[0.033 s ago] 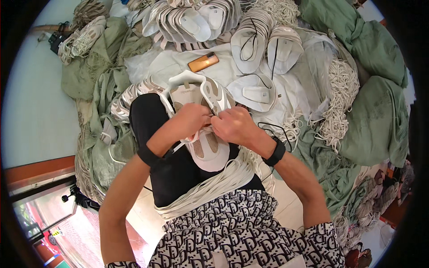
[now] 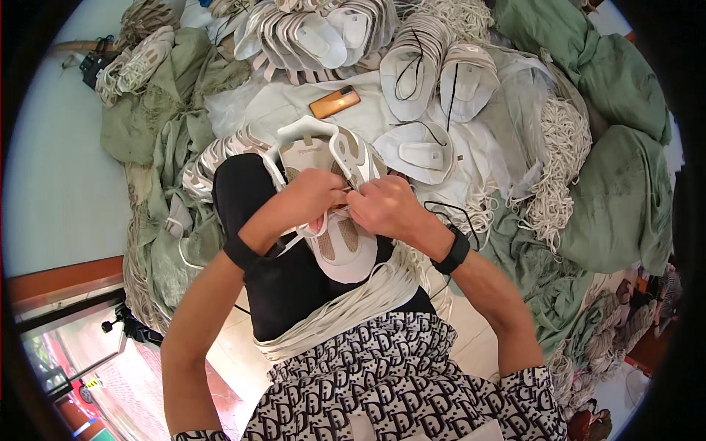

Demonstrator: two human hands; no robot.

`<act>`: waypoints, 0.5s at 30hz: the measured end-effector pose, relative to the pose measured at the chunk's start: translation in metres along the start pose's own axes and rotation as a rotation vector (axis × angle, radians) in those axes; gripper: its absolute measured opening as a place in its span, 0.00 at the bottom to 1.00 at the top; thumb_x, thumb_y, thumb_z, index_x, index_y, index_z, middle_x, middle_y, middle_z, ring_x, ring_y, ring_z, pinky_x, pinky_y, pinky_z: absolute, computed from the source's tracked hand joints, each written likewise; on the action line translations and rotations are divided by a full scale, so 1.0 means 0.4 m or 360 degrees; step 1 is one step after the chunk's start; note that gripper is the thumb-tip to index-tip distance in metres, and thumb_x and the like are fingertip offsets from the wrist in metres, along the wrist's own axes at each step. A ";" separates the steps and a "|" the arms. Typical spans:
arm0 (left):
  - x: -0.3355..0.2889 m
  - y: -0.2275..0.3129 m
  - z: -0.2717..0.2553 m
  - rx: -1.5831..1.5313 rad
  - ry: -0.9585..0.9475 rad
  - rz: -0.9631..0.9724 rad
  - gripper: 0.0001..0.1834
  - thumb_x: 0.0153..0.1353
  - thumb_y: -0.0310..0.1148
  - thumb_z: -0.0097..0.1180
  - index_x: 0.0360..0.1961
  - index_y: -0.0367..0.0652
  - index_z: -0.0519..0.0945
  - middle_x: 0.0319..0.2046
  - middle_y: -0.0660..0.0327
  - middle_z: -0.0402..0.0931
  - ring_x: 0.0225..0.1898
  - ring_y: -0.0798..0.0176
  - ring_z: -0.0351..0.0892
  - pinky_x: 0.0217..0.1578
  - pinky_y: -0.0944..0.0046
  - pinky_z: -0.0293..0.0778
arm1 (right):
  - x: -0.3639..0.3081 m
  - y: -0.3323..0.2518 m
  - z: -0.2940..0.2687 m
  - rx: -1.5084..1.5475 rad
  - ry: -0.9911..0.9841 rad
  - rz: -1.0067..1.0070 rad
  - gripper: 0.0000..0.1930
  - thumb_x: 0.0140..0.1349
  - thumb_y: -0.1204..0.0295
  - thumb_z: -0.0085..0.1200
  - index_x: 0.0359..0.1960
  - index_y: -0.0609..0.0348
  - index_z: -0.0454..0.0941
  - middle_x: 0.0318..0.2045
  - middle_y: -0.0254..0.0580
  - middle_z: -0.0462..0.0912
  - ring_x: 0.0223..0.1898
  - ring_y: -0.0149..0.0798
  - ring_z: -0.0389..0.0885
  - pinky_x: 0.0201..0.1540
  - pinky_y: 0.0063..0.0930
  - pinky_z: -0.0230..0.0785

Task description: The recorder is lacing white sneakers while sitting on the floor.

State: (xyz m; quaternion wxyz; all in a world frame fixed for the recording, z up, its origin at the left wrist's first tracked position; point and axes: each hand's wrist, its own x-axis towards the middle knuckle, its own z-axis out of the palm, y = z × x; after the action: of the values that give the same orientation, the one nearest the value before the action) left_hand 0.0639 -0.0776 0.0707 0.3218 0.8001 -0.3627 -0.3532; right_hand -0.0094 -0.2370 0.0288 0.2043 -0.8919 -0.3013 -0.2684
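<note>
A white and beige shoe upper (image 2: 347, 261) rests across my black-trousered legs, its toe toward me and its collar away. My left hand (image 2: 316, 195) is closed over its lacing area, with the fingertips pinched. Beside it, my right hand (image 2: 384, 206) is closed too, thumb and fingers pressed together. A white shoelace (image 2: 296, 240) hangs below my left hand, and more of it runs between the two hands. The fingertips partly hide one another, so the exact lace hole cannot be made out. A bundle of loose white laces (image 2: 353, 298) lies across my lap.
Stacked shoe uppers (image 2: 316, 44) stand at the back, with more uppers (image 2: 412, 81) right of them. An orange phone (image 2: 334, 101) lies on white cloth. Tangled laces (image 2: 555, 169) and green sacks (image 2: 618, 198) are at the right. More striped uppers (image 2: 202, 173) sit left of my knee.
My left hand and wrist have shifted very slightly. My right hand and the shoe upper stay in place.
</note>
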 end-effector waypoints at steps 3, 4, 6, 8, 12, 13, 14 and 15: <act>0.000 0.016 -0.003 -0.0385 0.0009 -0.0472 0.09 0.55 0.27 0.46 0.26 0.31 0.74 0.12 0.57 0.70 0.10 0.65 0.72 0.13 0.67 0.68 | -0.001 0.000 -0.001 0.0020 -0.0005 0.0029 0.11 0.39 0.73 0.57 0.14 0.55 0.64 0.11 0.33 0.64 0.14 0.34 0.69 0.15 0.29 0.59; -0.002 0.019 -0.004 -0.0339 0.0019 -0.0485 0.09 0.55 0.27 0.46 0.26 0.31 0.74 0.12 0.57 0.70 0.10 0.65 0.72 0.13 0.67 0.68 | -0.002 0.000 0.000 0.0019 -0.0005 0.0032 0.11 0.39 0.73 0.57 0.14 0.55 0.64 0.11 0.33 0.64 0.14 0.34 0.69 0.15 0.29 0.59; -0.006 0.021 -0.002 -0.0403 0.0022 -0.0454 0.09 0.55 0.28 0.48 0.26 0.31 0.74 0.12 0.58 0.70 0.10 0.66 0.72 0.13 0.67 0.67 | -0.005 0.000 0.002 0.0103 0.0021 0.0122 0.11 0.39 0.73 0.57 0.15 0.55 0.65 0.11 0.34 0.64 0.14 0.35 0.69 0.15 0.30 0.58; -0.006 0.019 0.002 -0.0300 0.0019 -0.0443 0.09 0.55 0.28 0.48 0.25 0.32 0.74 0.12 0.57 0.70 0.10 0.65 0.72 0.13 0.66 0.68 | -0.008 0.000 0.005 0.0170 0.0045 0.0139 0.10 0.39 0.73 0.58 0.15 0.55 0.66 0.12 0.34 0.65 0.15 0.36 0.69 0.16 0.30 0.59; -0.011 0.019 0.016 -0.0171 0.0096 -0.0275 0.08 0.54 0.28 0.48 0.24 0.33 0.73 0.15 0.55 0.71 0.11 0.64 0.72 0.14 0.66 0.69 | -0.011 -0.001 0.008 0.0233 0.0076 0.0252 0.08 0.40 0.73 0.56 0.15 0.55 0.67 0.12 0.35 0.67 0.15 0.39 0.72 0.18 0.30 0.65; -0.017 0.021 0.017 -0.0125 0.0073 -0.0307 0.08 0.54 0.28 0.48 0.24 0.33 0.73 0.15 0.55 0.71 0.11 0.64 0.72 0.14 0.66 0.69 | -0.011 -0.003 0.006 0.0232 0.0051 0.0242 0.08 0.40 0.73 0.56 0.15 0.55 0.67 0.12 0.35 0.67 0.15 0.39 0.72 0.18 0.30 0.65; -0.029 0.024 0.017 -0.0236 0.0208 -0.0305 0.08 0.54 0.28 0.49 0.24 0.33 0.73 0.15 0.59 0.71 0.12 0.67 0.71 0.14 0.68 0.67 | -0.011 -0.003 0.005 0.0290 0.0038 0.0328 0.08 0.40 0.72 0.57 0.17 0.56 0.69 0.13 0.36 0.68 0.17 0.39 0.72 0.19 0.31 0.65; -0.043 0.029 0.015 -0.0368 0.0333 -0.0287 0.08 0.55 0.27 0.50 0.23 0.33 0.74 0.14 0.62 0.70 0.13 0.71 0.70 0.14 0.70 0.66 | -0.011 -0.004 0.003 0.0342 -0.0004 0.0407 0.07 0.40 0.71 0.57 0.19 0.56 0.71 0.14 0.36 0.69 0.18 0.40 0.73 0.21 0.31 0.66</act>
State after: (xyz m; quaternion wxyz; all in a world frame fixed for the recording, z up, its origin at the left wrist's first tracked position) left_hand 0.0466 -0.0713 0.0819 0.4147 0.8194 -0.2109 -0.3349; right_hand -0.0132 -0.2370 0.0254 0.3306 -0.8963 -0.2125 -0.2052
